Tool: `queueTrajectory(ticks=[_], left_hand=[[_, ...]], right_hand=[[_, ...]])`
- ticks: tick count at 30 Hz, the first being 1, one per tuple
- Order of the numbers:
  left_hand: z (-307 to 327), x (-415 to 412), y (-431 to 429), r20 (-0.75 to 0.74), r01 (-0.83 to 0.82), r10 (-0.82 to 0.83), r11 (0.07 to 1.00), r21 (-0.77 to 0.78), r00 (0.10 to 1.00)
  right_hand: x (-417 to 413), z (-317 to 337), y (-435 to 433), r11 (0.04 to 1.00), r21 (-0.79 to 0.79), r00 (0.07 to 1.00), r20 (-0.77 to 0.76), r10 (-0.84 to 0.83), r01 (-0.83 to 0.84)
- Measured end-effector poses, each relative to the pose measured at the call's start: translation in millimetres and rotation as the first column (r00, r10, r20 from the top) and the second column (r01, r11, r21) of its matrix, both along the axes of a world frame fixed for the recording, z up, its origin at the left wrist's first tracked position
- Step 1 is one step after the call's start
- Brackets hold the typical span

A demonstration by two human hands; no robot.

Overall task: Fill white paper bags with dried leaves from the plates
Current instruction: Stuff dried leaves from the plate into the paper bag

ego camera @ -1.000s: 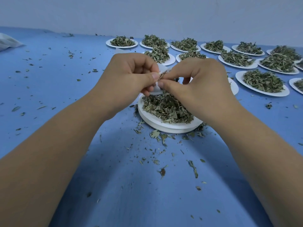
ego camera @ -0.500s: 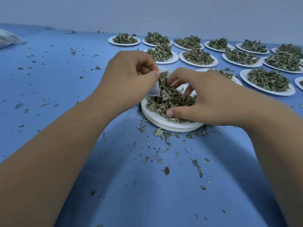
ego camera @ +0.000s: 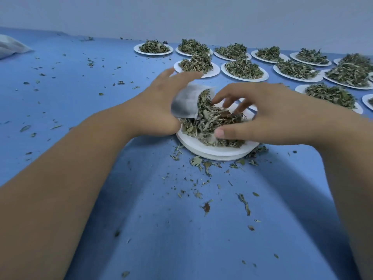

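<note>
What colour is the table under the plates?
The table is plain blue; the head view shows it best.

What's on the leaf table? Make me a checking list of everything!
Surface: blue table, flat.
Job's things: white paper bag, mouth open, partly stuffed with dried leaves, above the near plate; more heaped plates in rows behind.
Clutter: leaf crumbs scattered over the table; white bundle at the far left edge.
Grippers: left hand holds the bag; right hand scoops leaves toward its mouth.
Cables: nothing seen.
Surroundings: plain pale wall behind.
</note>
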State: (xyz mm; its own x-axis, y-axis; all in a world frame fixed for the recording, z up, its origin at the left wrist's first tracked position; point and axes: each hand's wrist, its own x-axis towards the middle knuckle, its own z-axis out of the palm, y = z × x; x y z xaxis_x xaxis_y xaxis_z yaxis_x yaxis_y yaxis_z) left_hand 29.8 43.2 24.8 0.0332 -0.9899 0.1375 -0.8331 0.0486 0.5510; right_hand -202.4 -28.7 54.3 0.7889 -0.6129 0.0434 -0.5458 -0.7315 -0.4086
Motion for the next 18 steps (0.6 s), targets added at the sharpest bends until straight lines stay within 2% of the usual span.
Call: queueTrajectory(ticks=[3, 5, 10, 18], left_hand=[[0.6, 3.5, -4.7, 0.051, 0.032, -0.034, 0.999, 0.037, 0.998], [0.3, 5.3, -6.9, 0.096, 0.047, -0.047, 0.999, 0.005, 0.994], [-6.3, 10.3, -11.9, 0.206, -0.035, 0.048, 0.997, -0.064, 0.977], [4.1, 12.0, 2.9, 0.302, -0.054, 0.12, 0.975, -0.216, 0.946]], right_hand=[[-0.7, 1.2, 2.5, 0.999, -0.019, 0.989, -0.141, 0.035, -0.038], [2.2, -2.7, 1.2, 0.997, -0.053, 0.987, -0.155, 0.04, -0.049], [4.3, -9.3, -5.2, 0.991, -0.131, 1.0, -0.015, 0.0, -0.002], [-0.4, -1.7, -7.4, 0.993, -0.086, 0.968, 0.243, -0.055, 0.078]])
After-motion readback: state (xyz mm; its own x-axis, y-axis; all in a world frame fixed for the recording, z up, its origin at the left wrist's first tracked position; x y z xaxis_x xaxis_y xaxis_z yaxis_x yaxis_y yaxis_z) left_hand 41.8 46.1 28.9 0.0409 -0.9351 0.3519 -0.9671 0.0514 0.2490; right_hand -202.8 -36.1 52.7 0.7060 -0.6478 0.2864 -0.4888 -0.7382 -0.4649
